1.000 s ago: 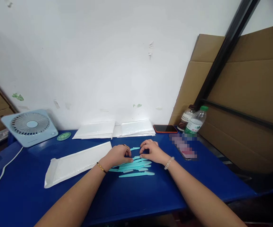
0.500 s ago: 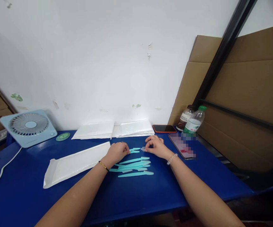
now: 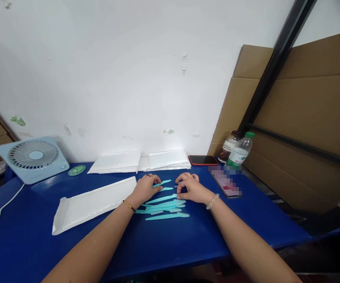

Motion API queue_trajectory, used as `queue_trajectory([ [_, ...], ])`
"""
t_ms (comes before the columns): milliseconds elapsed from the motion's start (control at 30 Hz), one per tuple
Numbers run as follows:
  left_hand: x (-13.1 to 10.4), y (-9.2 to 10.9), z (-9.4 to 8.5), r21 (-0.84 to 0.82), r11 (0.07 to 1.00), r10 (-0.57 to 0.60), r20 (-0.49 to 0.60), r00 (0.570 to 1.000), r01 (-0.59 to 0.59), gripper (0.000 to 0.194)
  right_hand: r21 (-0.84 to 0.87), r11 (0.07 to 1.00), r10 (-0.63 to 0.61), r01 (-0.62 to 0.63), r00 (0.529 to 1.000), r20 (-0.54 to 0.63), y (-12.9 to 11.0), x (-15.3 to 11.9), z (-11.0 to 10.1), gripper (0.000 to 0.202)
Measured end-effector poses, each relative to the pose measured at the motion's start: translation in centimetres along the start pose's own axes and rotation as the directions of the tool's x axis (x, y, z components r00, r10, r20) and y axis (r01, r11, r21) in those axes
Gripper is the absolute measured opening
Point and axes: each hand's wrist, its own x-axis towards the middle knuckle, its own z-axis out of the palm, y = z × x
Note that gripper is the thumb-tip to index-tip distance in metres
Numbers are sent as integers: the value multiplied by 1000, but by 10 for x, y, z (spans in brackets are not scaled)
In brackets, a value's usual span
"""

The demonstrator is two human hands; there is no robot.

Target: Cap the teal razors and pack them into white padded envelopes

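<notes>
Several teal eyebrow razors (image 3: 167, 216) lie side by side on the blue tabletop (image 3: 158, 243), handles to the left. My left hand (image 3: 148, 187) is closed at the back of this row, pinching an eyebrow razor (image 3: 165, 182) whose blade end points right. Just below its fingertips, another razor (image 3: 167, 189) sticks out; whether it is held too is unclear. My right hand (image 3: 191, 187) has thumb and forefinger closed at the blade end of the rearmost razor in the row (image 3: 164, 198), and covers its tip. A small clear piece (image 3: 176, 186) shows beside the right fingers, partly hidden.
A long white padded mailer (image 3: 96, 204) lies left of my left hand. Stacks of white mailers (image 3: 115, 161) stand against the wall. Two phones (image 3: 203, 160) and two bottles (image 3: 240, 151) are at the right; a blue fan (image 3: 36, 157) and green disc (image 3: 77, 170) at the left.
My right hand has come down and toward me, from the small clear piece to the end of a razor in the row. The razor in my left hand now tilts up slightly.
</notes>
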Motion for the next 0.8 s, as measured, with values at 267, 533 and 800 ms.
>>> queue_trajectory([
  [267, -8, 15, -3, -30, 971, 237, 53, 970, -236, 23, -7, 1000, 15, -15, 995, -103, 0, 4, 3, 13],
  [533, -3, 7, -5, 60, 992, 101, 99, 990, -107, 19, -63, 993, 88, -98, 985, -148, 21, 5, -3, 15],
  [800, -7, -6, 4, 36, 986, 163, 39, 986, -164, 48, 19, 999, -35, 34, 999, 19, -4, -8, -20, 21],
])
